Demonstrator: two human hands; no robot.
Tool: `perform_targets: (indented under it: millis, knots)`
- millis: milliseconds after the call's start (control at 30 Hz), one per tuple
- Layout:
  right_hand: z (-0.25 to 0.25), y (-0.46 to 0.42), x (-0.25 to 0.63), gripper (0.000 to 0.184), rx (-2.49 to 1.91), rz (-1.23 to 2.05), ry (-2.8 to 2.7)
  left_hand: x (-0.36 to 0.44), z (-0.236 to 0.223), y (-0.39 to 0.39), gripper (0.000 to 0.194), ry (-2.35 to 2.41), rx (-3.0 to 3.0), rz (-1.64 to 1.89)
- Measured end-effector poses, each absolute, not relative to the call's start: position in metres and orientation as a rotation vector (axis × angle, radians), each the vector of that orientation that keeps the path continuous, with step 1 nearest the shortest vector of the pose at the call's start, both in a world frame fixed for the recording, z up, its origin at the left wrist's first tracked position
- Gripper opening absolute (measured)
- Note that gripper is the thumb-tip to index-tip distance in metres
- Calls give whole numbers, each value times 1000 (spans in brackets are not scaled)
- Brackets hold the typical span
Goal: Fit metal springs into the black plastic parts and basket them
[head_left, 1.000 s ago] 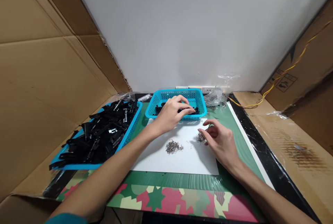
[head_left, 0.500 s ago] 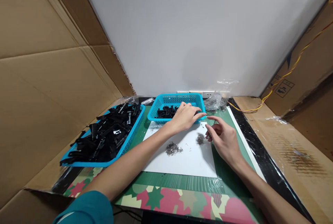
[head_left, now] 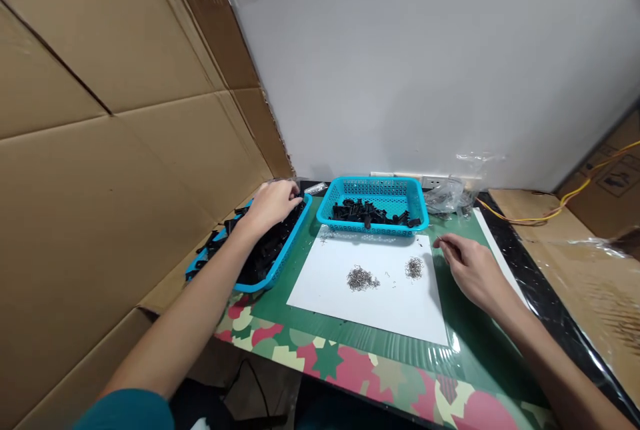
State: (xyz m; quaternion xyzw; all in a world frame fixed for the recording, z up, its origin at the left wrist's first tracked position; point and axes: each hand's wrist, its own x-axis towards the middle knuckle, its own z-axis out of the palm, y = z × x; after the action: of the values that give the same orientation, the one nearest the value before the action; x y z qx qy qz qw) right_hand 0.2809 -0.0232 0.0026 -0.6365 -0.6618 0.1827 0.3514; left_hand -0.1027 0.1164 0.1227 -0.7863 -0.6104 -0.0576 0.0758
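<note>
Moderate, soft light leaves a faint shadow on the white wall (head_left: 420, 110); glare streaks the black sheeting (head_left: 545, 290) (lower right), dark parts (head_left: 264, 255) lose detail, and wide-angle distortion stretches the edges.

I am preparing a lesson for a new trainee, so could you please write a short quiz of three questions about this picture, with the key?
1. Multiple choice: What is the left hand nearest to?
a) the plastic bag
b) the black parts in the left basket
c) the yellow cable

2. True or false: Of the two metal piles, the pile closer to the right hand is the smaller one.

3. Fill in the colour: The white sheet lies on a ____ mat.

Key: 1. b; 2. true; 3. green
</note>
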Motion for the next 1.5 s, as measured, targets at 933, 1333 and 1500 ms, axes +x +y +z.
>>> perform_targets:
  millis: [933,1333,1500]
  knots:
    - [11,-28,259,24,-1464,787,-1879,-104,128,82,25,-1521,-2515,-1530]
    - [-9,-35,221,9,-1534,752,-1946,14,43,49,38,-1557,-3521,-1971]
    - [-7,-33,219,10,-1587,819,-1962,15,22,43,30,-1616,-3536,-2142]
